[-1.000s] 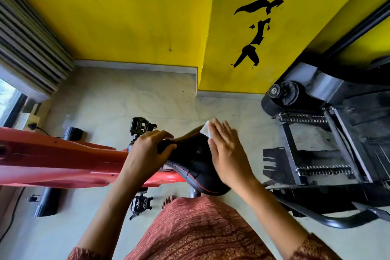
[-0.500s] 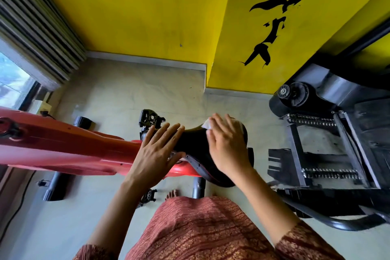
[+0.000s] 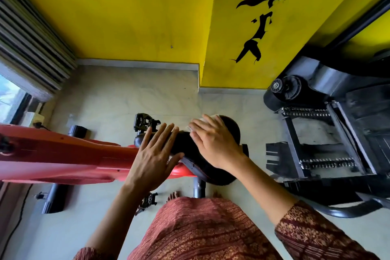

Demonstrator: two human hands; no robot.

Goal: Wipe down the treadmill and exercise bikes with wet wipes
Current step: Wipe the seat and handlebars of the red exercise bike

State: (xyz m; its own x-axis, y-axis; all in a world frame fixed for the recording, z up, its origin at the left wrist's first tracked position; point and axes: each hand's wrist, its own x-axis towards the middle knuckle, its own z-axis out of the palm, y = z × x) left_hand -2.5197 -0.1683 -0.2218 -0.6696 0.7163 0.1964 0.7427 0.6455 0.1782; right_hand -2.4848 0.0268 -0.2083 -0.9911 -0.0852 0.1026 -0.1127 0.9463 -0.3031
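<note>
Yellow wall (image 3: 137,17) with a black decal (image 3: 255,27) is seen at the top and pale floor (image 3: 126,95) below it. A black machine (image 3: 337,133) is parked at the right, well apart from the hands. The exercise bike's red frame (image 3: 63,158) runs in from the left edge and is viewed from above. Its black saddle (image 3: 183,143) is located at mid-frame, in front of the person's patterned garment (image 3: 200,228). The left hand (image 3: 154,158) is laid across the narrow end of the saddle. Its grip is apart: fingers straight and spread, nothing curled round the saddle. Change is noted against 1.0 s ago, when that end of the saddle was wrapped by these fingers. By 0.5 s ago the fingers had been straightened, and that pose is kept now. The right hand (image 3: 215,143) is placed flat on the wide part of the saddle. Its grip is also apart, fingers straight and pressed down on the wet wipe (image 3: 196,121). The wipe is pinned between the fingertips and the saddle top, and only a white edge is exposed past the fingers. The right hand is held flat on the wipe as in both earlier frames. A larger part of the saddle's far side is exposed beyond it than 1.0 s ago. A black pedal (image 3: 144,121) is visible just beyond the left fingertips, not touched. Bare toes (image 3: 173,195) are seen on the floor by the seat post (image 3: 199,189).
</note>
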